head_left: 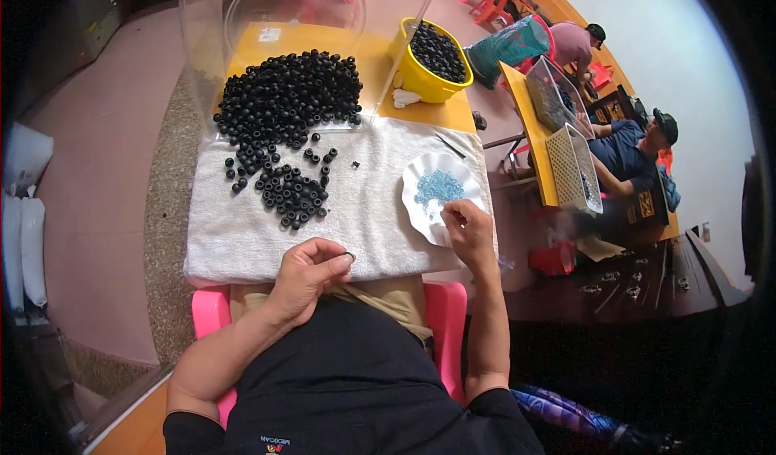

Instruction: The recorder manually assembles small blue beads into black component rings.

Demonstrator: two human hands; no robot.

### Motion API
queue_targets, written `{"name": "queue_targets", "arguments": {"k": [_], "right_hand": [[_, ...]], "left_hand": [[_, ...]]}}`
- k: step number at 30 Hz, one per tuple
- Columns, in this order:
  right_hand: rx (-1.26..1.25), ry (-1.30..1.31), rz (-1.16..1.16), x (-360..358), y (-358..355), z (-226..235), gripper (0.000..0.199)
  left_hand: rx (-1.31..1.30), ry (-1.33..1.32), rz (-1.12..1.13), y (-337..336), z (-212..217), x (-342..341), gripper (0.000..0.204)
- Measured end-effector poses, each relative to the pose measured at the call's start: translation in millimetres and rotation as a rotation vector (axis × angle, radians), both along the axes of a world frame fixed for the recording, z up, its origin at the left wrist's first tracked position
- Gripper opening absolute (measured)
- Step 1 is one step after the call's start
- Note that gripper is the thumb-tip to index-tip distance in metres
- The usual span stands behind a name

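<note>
My left hand (311, 275), at the front edge of a white towel (376, 212), pinches a small black part (349, 256) between thumb and fingers. It looks like one of the black pieces with holes; most of it is covered by my fingertips. My right hand (471, 233) is over the near side of a white scalloped plate (418, 212), its fingers pressed together. Whatever they may hold is too small to see. Tiny pale-blue clear pieces (439, 187) lie heaped on the plate. Several loose black parts (293, 195) spread across the towel, ahead of my left hand.
A clear plastic bin (388, 59), tipped toward me, spills a large pile of black parts (291, 91). Behind the plate are dark tweezers (450, 145) and a yellow tub (428, 87) of black parts. At right, a person (626, 160) sits by baskets on another table.
</note>
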State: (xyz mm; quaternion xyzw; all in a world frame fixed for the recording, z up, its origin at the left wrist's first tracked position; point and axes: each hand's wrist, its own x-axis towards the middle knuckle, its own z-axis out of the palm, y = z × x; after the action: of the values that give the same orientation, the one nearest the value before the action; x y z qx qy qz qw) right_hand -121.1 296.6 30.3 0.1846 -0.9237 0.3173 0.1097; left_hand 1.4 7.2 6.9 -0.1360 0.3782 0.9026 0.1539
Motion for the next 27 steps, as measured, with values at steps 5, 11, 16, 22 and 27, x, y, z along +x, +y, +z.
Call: {"name": "queue_targets", "arguments": {"k": [5,11,16,22,27], "right_hand": [[-0.069,-0.060,-0.024,-0.4,0.5,-5.1,0.006],[-0.337,-0.303,-0.059,6.8,-8.3,-2.6,0.007],[-0.528,-0.410,0.056,17.7,-24.5,1.8,0.008],[-0.608,-0.477,0.140,33.4,-43.0,12.5,0.011],[-0.540,-0.346,0.314,39.5,-55.5,12.0,0.013]], "left_hand": [[-0.003,0.011,-0.004,0.2,0.2,0.1,0.014],[-0.026,0.024,-0.007,1.1,3.6,0.9,0.013],[-0.014,0.047,-0.008,2.9,-3.2,1.1,0.012],[0.001,0.076,-0.020,2.7,-4.9,1.9,0.010],[-0.015,0.100,-0.047,2.4,-4.1,1.6,0.009]]}}
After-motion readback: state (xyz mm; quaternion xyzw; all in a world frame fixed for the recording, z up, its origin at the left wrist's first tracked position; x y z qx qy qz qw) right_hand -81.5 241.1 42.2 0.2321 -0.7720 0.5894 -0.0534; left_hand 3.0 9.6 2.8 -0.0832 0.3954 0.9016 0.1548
